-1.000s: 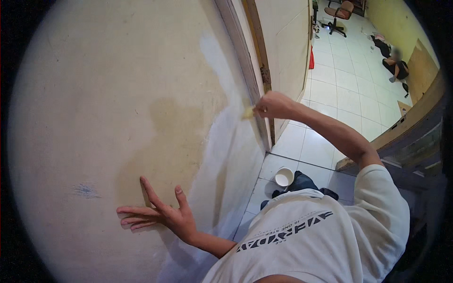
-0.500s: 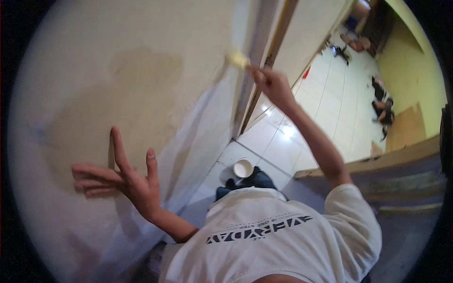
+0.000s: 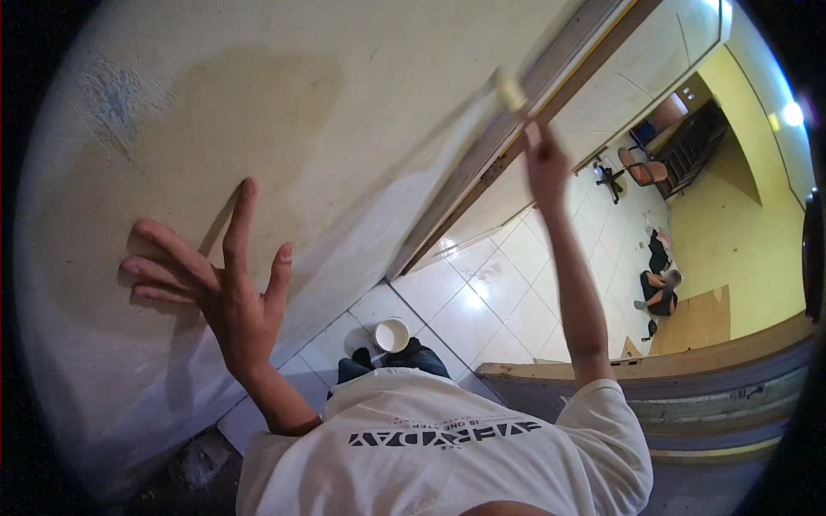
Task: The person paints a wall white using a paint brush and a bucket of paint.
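Beside the door frame (image 3: 469,179), a pale brush (image 3: 510,91)

It is pointing up and slightly left from the right hand (image 3: 547,163), whose blurred fingers are gripping its near end. Farther left, the left hand (image 3: 237,305) is leaning on the wall (image 3: 379,112), fingers spread.

we see a white t-shirt (image 3: 430,482), loose, soft creases. we log a dark print (image 3: 443,437) across the chest: one row of big blocky letters, thinner small lines around it. we mark the right sleeve (image 3: 609,430) short, plain, white, wide. we note dark bluish legwear (image 3: 420,361), finer details too small for us to tell. left hand (image 3: 232,301) and right hand (image 3: 548,168) bare.
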A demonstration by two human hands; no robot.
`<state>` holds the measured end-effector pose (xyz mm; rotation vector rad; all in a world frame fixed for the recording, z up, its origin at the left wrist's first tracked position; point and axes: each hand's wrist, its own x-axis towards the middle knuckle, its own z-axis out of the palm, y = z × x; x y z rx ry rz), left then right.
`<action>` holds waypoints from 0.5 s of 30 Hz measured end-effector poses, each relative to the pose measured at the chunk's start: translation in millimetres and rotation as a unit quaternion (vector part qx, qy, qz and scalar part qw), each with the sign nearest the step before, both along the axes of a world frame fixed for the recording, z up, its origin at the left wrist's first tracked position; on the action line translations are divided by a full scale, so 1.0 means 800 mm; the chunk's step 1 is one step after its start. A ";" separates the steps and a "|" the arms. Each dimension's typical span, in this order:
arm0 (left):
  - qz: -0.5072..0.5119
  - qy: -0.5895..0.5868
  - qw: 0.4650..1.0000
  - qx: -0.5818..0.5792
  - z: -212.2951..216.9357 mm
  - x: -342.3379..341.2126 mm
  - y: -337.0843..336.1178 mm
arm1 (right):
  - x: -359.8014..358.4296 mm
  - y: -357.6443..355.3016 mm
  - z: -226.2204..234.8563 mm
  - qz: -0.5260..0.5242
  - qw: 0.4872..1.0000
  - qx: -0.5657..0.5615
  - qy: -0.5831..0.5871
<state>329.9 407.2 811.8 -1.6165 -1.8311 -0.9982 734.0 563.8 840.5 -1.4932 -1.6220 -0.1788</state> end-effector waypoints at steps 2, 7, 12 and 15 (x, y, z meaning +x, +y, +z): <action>-0.019 0.004 1.000 -0.001 -0.001 -0.001 0.007 | 0.005 -0.027 -0.067 0.081 0.994 -0.080 0.005; -0.024 0.050 0.998 0.008 0.014 -0.003 0.013 | 0.030 -0.016 -0.051 0.070 0.976 -0.181 -0.103; -0.013 0.045 0.999 0.015 0.004 0.001 0.016 | 0.005 -0.010 0.118 0.022 0.999 0.025 0.021; -0.030 0.031 0.998 0.036 0.007 0.010 0.017 | 0.030 0.023 0.062 0.063 0.982 0.179 0.024</action>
